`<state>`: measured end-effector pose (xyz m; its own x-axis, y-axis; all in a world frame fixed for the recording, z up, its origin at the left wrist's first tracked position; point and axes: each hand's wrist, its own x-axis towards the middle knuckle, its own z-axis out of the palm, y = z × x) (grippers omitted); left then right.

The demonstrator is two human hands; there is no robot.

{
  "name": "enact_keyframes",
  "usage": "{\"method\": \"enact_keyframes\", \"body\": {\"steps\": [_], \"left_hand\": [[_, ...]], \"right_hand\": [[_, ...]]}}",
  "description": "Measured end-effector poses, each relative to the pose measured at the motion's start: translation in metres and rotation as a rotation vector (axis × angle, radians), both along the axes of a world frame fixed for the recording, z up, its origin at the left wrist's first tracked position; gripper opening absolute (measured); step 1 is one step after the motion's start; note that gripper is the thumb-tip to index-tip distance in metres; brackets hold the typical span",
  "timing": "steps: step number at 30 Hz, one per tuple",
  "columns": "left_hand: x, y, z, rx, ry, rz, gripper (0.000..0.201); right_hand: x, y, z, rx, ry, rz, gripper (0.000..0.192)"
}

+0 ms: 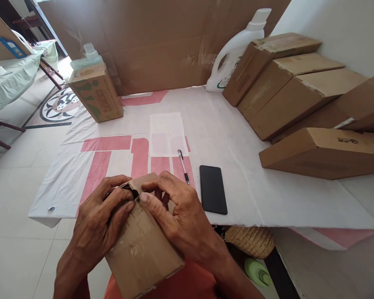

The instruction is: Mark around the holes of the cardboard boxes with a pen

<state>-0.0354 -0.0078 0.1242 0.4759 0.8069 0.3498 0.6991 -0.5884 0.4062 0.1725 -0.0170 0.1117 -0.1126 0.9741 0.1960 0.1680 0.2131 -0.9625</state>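
A brown cardboard box (143, 245) is tilted in front of my body at the table's near edge. Its far end looks torn or partly opened, with a dark gap at the corner. My left hand (101, 216) is closed at that end, its fingers curled round a black object (129, 191) whose kind is mostly hidden. With thumb and bent fingers, my right hand (171, 203) grips the box's upper right edge, close to the left fingertips.
A pen (183, 167) touches a white paper sheet (166, 135) beyond my hands. To the right lies a black phone (213, 189). Several cardboard boxes (299, 87) and a white jug (237, 54) line the right side; another carton (96, 93) stands at the left.
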Motion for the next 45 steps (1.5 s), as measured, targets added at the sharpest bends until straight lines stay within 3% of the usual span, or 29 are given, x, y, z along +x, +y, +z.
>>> {"method": "enact_keyframes", "body": {"steps": [3,5,10,18,22,26,30,34,39,45], "left_hand": [[-0.004,-0.003,-0.002,-0.001,-0.047,0.037,0.016],[-0.004,-0.005,-0.004,-0.004,-0.092,0.059,0.019],[-0.001,-0.005,-0.008,-0.04,-0.177,0.16,0.022],[-0.013,-0.002,-0.015,-0.207,-0.282,0.47,0.039],[-0.015,-0.001,-0.011,-0.274,-0.261,0.456,0.036],[-0.017,0.001,-0.005,-0.326,-0.257,0.363,0.038],[-0.018,0.002,-0.002,-0.381,-0.301,0.267,0.037],[-0.016,0.001,-0.006,-0.396,-0.299,0.227,0.038],[-0.014,0.002,-0.013,-0.372,-0.279,0.257,0.042],[-0.017,0.004,-0.017,-0.419,-0.338,0.244,0.042]], "right_hand": [[0.023,0.005,-0.011,-0.117,0.133,0.023,0.029],[0.044,0.01,-0.022,-0.176,0.175,-0.095,0.036],[0.086,0.018,-0.05,-0.147,0.124,-0.448,0.032],[0.105,0.024,-0.066,-0.182,0.08,-0.578,0.031],[0.107,0.03,-0.077,-0.227,-0.116,-0.559,0.033],[0.095,0.044,-0.092,-0.203,-0.426,-0.424,0.03],[0.07,0.074,-0.111,-0.192,-0.672,-0.294,0.019],[0.047,0.108,-0.131,-0.244,-0.836,-0.272,0.029],[0.046,0.124,-0.141,-0.272,-0.941,-0.274,0.038],[0.069,0.109,-0.145,-0.288,-0.871,-0.262,0.023]]}}
